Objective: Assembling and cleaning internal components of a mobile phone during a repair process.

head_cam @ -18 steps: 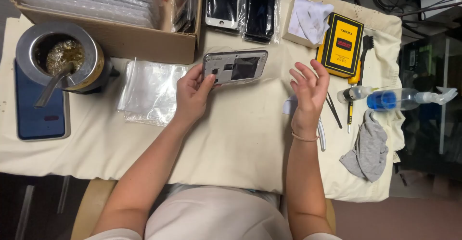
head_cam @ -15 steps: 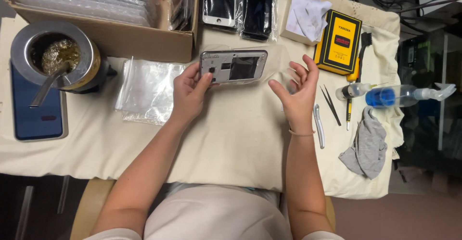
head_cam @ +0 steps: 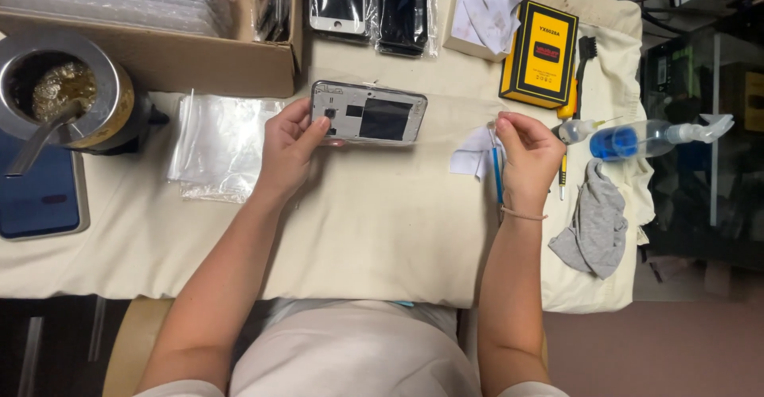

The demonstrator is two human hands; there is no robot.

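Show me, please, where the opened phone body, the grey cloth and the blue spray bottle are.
opened phone body (head_cam: 370, 113), head view, on its dark middle panel.
grey cloth (head_cam: 595, 222), head view, on its crumpled middle.
blue spray bottle (head_cam: 629, 140), head view, on its blue-filled belly.

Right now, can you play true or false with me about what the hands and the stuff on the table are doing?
1. The left hand holds the opened phone. True.
2. The right hand rests flat on the grey cloth. False: it pinches a blue tool beside a small white wipe; the cloth lies apart.
3. A yellow box sits beyond the right hand. True.
4. The spray bottle stands upright. False: it lies on its side.
5. The metal cup is by the right hand. False: it is far left.
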